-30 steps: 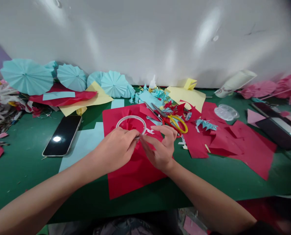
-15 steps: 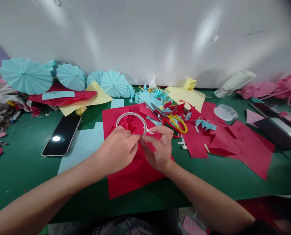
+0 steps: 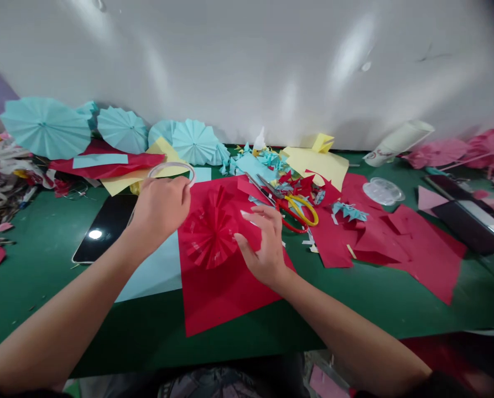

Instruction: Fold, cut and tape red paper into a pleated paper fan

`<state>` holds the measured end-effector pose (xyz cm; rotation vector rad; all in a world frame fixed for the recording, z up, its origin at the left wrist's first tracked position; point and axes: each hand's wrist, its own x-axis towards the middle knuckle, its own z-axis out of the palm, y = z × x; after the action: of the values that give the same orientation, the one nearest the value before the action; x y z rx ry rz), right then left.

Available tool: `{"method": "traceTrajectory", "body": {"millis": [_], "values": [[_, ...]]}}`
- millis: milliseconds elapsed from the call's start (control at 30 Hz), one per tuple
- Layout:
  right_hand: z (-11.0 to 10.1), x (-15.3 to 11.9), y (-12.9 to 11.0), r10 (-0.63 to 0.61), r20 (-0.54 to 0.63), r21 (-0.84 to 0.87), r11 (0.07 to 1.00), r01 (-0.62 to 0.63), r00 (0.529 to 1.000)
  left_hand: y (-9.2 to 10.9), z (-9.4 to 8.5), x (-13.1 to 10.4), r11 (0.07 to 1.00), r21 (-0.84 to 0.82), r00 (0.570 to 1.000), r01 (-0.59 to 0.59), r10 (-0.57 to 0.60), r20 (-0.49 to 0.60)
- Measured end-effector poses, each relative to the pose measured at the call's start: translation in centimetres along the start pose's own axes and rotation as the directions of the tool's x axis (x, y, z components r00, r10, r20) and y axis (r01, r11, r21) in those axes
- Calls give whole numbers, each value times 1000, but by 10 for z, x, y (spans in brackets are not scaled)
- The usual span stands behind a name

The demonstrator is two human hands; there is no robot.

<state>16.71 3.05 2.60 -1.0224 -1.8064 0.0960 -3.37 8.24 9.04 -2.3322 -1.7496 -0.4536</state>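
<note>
My left hand (image 3: 161, 207) is closed around a roll of tape (image 3: 172, 164), raised over the phone and pale blue paper. A pleated red paper rosette (image 3: 213, 237) lies on a red sheet (image 3: 225, 298) between my hands, with small clear shiny patches on its folds. My right hand (image 3: 265, 243) hovers at the rosette's right edge, thumb and fingers apart. Something small and whitish shows at its index fingertip; I cannot tell whether it is a bit of tape.
Scissors with yellow handles (image 3: 302, 210) and red-handled scissors (image 3: 292, 221) lie among paper scraps right of the sheet. A black phone (image 3: 99, 232) rests at left. Blue paper rosettes (image 3: 195, 141) line the wall. Red paper pieces (image 3: 429, 249) and a clear plastic lid (image 3: 383, 190) lie at right.
My left hand has moved left and up with the roll of tape, away from the rosette, which now shows fully. My right hand's fingers have spread apart from the left hand.
</note>
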Motion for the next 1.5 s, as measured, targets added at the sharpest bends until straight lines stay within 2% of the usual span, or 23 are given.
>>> {"method": "traceTrajectory", "body": {"millis": [67, 167, 233, 300, 367, 433, 500, 567, 700, 800, 900, 1033, 1167, 1300, 1400, 1500], "values": [[3, 0, 3, 102, 63, 61, 993, -106, 993, -6, 12, 3, 995, 99, 989, 20, -34, 141], [7, -3, 6, 258, 185, 144, 947, -285, 948, -6, 21, 5, 999, 50, 974, -1, -10, 227], [9, -4, 9, 318, 225, 178, 916, -360, 921, -2, 22, 4, 997, -70, 971, 18, -1, 238], [9, -4, 11, 334, 222, 203, 903, -378, 916, 3, 21, 4, 966, -257, 971, 29, 34, 237], [9, -4, 13, 332, 208, 220, 901, -375, 920, 8, 19, 3, 891, -453, 958, 22, 110, 264], [9, -4, 14, 334, 196, 210, 904, -372, 922, 11, 19, 2, 791, -611, 925, 42, 200, 323], [8, -3, 16, 347, 185, 171, 910, -378, 919, 13, 18, 1, 701, -706, 891, 96, 256, 375], [7, -2, 17, 364, 175, 136, 911, -389, 915, 14, 15, 0, 655, -745, 878, 130, 272, 393], [4, 1, 16, 380, 160, 124, 908, -401, 911, 18, 11, -2, 673, -729, 879, 123, 267, 395], [2, 4, 14, 372, 143, 105, 916, -388, 917, 20, 15, -4, 693, -712, 883, 111, 261, 391], [-1, 7, 12, 296, 77, 39, 953, -299, 952, 23, 21, -4, 719, -680, 897, 143, 195, 396], [-6, 10, 8, 134, 5, 6, 991, -134, 991, 27, 23, -4, 757, -629, 903, 177, 128, 409], [-7, 10, 6, 32, 46, 53, 998, -34, 998, 33, 20, -8, 791, -587, 906, 175, 104, 410], [-7, 11, 4, 4, 103, 105, 994, -15, 995, 38, 17, -13, 849, -513, 936, 127, 69, 346], [-8, 11, 2, 20, 169, 108, 993, -39, 985, 40, 16, -17, 888, -453, 956, 78, 62, 286], [-7, 8, 2, 102, 226, 113, 985, -130, 969, 43, 13, -19, 900, -434, 957, 43, 88, 275]]}}
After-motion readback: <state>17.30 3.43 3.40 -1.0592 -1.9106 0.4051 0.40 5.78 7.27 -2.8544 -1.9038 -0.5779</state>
